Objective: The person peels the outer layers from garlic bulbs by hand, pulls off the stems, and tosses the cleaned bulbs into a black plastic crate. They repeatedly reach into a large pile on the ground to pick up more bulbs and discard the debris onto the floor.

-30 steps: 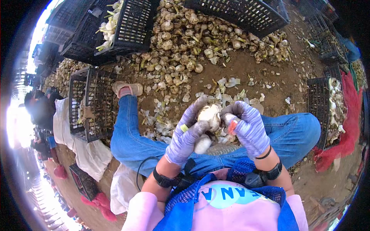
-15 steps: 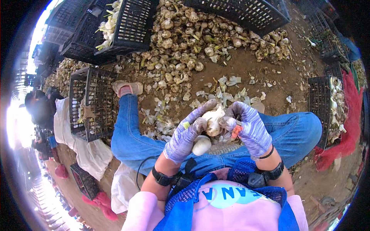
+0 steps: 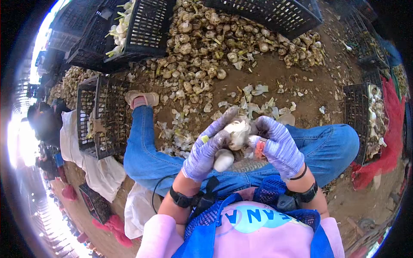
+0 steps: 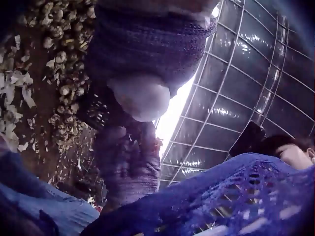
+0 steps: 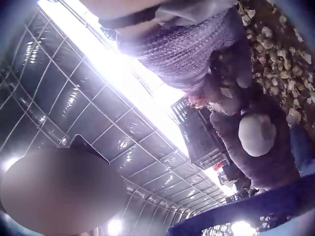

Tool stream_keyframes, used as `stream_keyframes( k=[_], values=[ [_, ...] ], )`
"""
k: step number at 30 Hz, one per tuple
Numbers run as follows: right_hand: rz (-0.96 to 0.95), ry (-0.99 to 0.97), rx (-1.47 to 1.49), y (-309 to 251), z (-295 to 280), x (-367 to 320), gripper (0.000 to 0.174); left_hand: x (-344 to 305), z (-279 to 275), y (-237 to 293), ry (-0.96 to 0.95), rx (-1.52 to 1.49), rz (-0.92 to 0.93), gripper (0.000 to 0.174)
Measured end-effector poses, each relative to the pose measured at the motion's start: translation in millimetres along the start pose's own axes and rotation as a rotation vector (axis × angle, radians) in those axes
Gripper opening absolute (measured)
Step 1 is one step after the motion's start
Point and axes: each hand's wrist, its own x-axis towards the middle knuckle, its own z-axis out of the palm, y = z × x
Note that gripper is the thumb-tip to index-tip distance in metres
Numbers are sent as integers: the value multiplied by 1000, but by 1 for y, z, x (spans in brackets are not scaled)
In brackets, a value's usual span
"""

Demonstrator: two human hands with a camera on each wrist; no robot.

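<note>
Over the lap, my gloved left hand (image 3: pixel 203 152) grips a garlic bulb (image 3: pixel 237 136) between thumb and fingers. A second, smooth white garlic bulb (image 3: pixel 223 161) is tucked against the same palm, and it shows as a pale round shape (image 4: pixel 142 101) in the left wrist view. My gloved right hand (image 3: pixel 282 145) meets the first bulb from the right, its fingers curled and its thumb pinching at the bulb's side. An orange-red band (image 3: pixel 260 148) wraps that thumb. Both gloves are purple and white, with darkened fingertips.
A large heap of unpeeled garlic (image 3: pixel 198 47) lies ahead on the soil. Loose skins (image 3: pixel 183 139) litter the ground between the legs. Black crates stand around: one with white bulbs (image 3: pixel 120 32), one at left (image 3: pixel 101 116), one at right (image 3: pixel 356 124) beside red netting (image 3: pixel 389 124).
Both hands stay close together over the lap. The garlic bulb has turned slightly in the left fingers, and the right thumb has shifted a little along its side.
</note>
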Motion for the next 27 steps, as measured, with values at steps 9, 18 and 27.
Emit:
stream_keyframes(
  k=[9,18,27],
  values=[
    [-2,134,95,11,-1,1,26,0,4,-6,73,113,13,65],
    [-159,193,84,-4,-4,7,21,-1,9,1,141,-26,54,65],
    [-35,78,44,5,-3,2,35,-7,6,-5,181,850,279,67]
  ],
)
